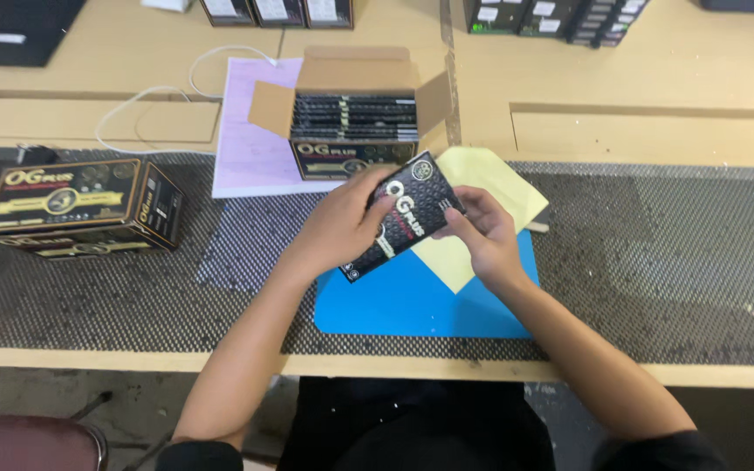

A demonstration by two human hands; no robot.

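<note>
A small flat black packet [412,209] with white and red print is held tilted above a blue mat [403,305]. My left hand [342,222] grips its left side and lower edge. My right hand [482,231] holds its right edge with the fingertips. Just behind it stands an open black-and-gold carton [355,131] with brown flaps, filled with a row of similar black packets standing on edge. A yellow paper sheet [490,187] lies partly on the blue mat under my right hand.
Two closed black-and-gold cartons [80,205] are stacked at the left on the dark mesh mat [656,262]. A pale pink sheet [250,131] and a white cable [154,96] lie behind. More dark boxes [560,17] line the far edge. A stool [28,440] stands below left.
</note>
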